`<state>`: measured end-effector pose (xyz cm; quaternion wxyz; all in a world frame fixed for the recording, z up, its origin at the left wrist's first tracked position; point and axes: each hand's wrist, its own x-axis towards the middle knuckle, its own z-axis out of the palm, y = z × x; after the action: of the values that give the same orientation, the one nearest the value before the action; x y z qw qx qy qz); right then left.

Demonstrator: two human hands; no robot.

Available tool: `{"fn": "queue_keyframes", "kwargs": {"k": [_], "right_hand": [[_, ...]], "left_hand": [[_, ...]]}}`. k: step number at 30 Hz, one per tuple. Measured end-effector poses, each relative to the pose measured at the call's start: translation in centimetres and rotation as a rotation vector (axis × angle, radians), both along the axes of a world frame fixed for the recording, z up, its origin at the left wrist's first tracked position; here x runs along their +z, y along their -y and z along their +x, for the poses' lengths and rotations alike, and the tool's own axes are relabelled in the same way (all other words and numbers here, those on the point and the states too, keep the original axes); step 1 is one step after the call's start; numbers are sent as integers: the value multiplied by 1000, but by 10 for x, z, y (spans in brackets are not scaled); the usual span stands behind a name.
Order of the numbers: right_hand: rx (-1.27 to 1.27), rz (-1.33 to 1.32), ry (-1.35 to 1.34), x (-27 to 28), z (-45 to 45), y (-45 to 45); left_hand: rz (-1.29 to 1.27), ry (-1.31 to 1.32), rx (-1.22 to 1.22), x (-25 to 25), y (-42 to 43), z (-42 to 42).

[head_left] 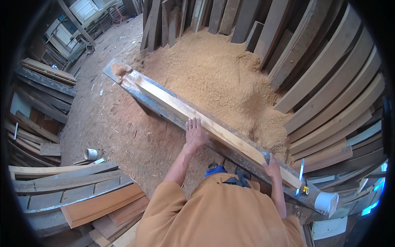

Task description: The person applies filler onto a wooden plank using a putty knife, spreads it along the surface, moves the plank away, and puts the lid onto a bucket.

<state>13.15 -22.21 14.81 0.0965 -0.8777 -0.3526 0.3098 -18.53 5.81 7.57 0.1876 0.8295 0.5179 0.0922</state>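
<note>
A long pale wooden beam (224, 131) lies lengthwise on a narrow, worn workbench (173, 125). My left hand (195, 133) rests against the near side of the beam around its middle, fingers stretched out and holding nothing. Farther right, my right hand (272, 168) grips a small grey piece (266, 157) that sits on the beam's top; its exact kind is too small to make out. Past the beam's right end are a blue-and-white strip (301, 171) and a yellow-and-black tape measure (305, 189).
A white tub (326, 202) stands at the bench's right end. Sawdust (205, 61) is heaped behind the bench, with upright planks (312, 78) leaning around it. Stacked boards (98, 203) lie at lower left, near a white bucket (90, 154) on the dirt floor (98, 119).
</note>
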Motion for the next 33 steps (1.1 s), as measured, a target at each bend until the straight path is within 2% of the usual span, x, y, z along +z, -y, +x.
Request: {"fn": "queue_keyframes", "kwargs": {"k": [7,10,14,16,18,20,23,26,29,33], "right_hand": [[-23,-34,-20,-4,1,5],[-14,-33,-40,-4,1,2],[3,41,-33,-16,0,0],[26,64,-48,-9,-5,-7],[52,92,-93,-5,-9,-11],[85,125,-171,-7,-4,-15],[279,272,-77,-27,12,-18],[37,253,-424,8,3,-37],[80,352,-547,9,8,-43],[365,330,-380,-28,36,-36]], "left_hand": [[20,-105,143,-7,-60,-28],[-6,-128,76,-8,-60,-26],[26,-156,-122,13,-17,5],[44,-55,-253,-6,14,25],[29,-40,-400,-8,51,43],[-48,117,-525,-5,80,53],[-101,273,-437,-4,112,68],[-90,400,-328,5,127,75],[-85,417,-234,29,137,82],[-142,457,-147,24,136,84]]}}
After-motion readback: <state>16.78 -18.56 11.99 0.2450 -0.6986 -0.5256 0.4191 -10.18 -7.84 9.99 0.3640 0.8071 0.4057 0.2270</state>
